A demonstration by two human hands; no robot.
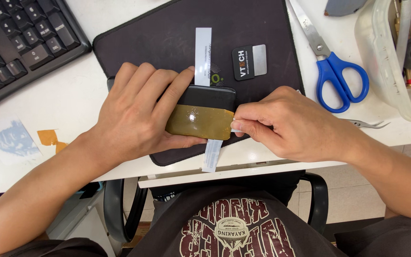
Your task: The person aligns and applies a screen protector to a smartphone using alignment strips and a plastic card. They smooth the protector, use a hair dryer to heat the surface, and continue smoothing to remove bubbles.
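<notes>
flat black rectangular phone-like slab (209, 96) lying on dark mat near desk edge, glossy amber-brown film sheet (200, 122) covering its near half, narrow white strip tab (212, 154) sticking out below, another white strip (202, 54) above

Bare forearms, and a dark brown shirt (234, 228) with cream-and-maroon printed lettering.
</notes>
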